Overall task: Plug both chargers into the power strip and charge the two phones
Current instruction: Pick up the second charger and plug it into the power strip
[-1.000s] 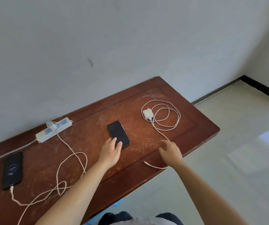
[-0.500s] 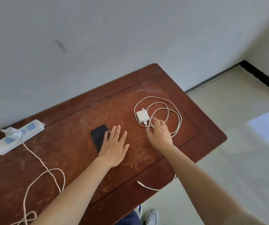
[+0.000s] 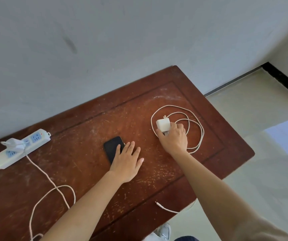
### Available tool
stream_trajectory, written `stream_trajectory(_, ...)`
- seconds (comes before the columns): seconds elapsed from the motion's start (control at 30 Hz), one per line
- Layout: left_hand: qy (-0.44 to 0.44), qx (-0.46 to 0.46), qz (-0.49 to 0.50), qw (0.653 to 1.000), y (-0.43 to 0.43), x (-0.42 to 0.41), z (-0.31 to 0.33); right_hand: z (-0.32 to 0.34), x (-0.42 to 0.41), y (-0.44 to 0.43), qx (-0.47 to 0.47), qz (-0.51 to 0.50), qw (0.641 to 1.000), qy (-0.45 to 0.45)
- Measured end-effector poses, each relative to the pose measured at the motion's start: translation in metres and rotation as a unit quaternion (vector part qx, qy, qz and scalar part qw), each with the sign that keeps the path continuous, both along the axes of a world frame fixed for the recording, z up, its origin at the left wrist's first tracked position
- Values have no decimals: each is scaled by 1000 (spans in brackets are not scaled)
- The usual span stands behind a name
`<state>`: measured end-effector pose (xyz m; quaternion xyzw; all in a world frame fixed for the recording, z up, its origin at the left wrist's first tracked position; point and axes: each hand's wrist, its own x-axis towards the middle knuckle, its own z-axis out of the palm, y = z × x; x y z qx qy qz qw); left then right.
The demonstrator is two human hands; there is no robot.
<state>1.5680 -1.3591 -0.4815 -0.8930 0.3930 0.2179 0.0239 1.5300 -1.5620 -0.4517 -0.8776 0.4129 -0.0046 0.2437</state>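
Note:
A white power strip point(image 3: 20, 150) lies at the table's left, with one white charger point(image 3: 14, 144) plugged in and its cable point(image 3: 44, 188) trailing toward the front edge. A black phone point(image 3: 112, 147) lies face up in the middle. My left hand point(image 3: 127, 162) rests flat, fingers spread, partly over the phone's right side. My right hand point(image 3: 173, 138) grips the second white charger point(image 3: 163, 125), whose prongs point away from me. Its coiled cable point(image 3: 194, 122) loops around the hand, and the cable's free end point(image 3: 164, 207) lies near the front edge. The other phone is out of view.
The brown wooden table point(image 3: 87, 171) stands against a grey wall point(image 3: 122, 40). Pale tiled floor point(image 3: 270, 153) lies off the table's right edge. A shoe point(image 3: 163, 231) shows below the front edge.
My right hand went from the cable near the front edge up to the second charger and closed on it. My left hand flattened over the phone. The view swung right, dropping the left phone from sight.

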Motion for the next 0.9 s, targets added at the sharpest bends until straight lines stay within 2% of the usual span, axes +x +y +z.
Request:
stream_trajectory(0.07,10,-13,23,1000,7,-1,11,16,-12,2,30,-6,999,-30)
stream_trajectory(0.37,-64,-55,166,983,93,-45,81,69,-78,50,137,-7,974,-179)
stream_trajectory(0.6,-87,-16,239,967,183,-97,103,81,-93,129,228,57,952,-195)
stream_trajectory(0.77,-99,-2,266,959,228,-87,106,89,-78,169,227,106,941,-226)
stream_trajectory(0.9,-92,-5,278,956,253,-57,100,99,-39,171,158,113,958,-211)
